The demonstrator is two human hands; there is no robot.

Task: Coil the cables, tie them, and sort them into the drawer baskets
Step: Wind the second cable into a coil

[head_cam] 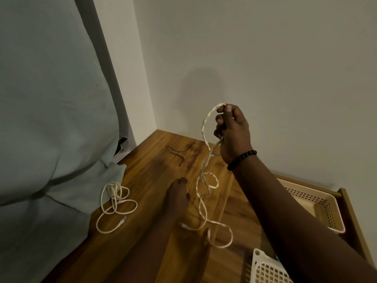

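Observation:
My right hand (232, 131) is raised above the wooden tabletop (151, 242) and grips the top loop of a white twisted cable (204, 180). The cable hangs down in kinks, and its lower loops and both plug ends lie on the wood. My left hand (177, 199) rests low over the tabletop just left of the hanging cable, fingers fairly straight, holding nothing that I can see. A second white cable (116, 205) lies in loose loops at the table's left edge. Thin black ties (179, 154) lie near the back corner.
A beige perforated basket (324, 203) sits in an open wooden drawer (350, 211) on the right. A white lattice basket (265, 268) pokes in at the bottom edge. Pale cloth (51, 119) hangs along the left, and walls meet behind the table.

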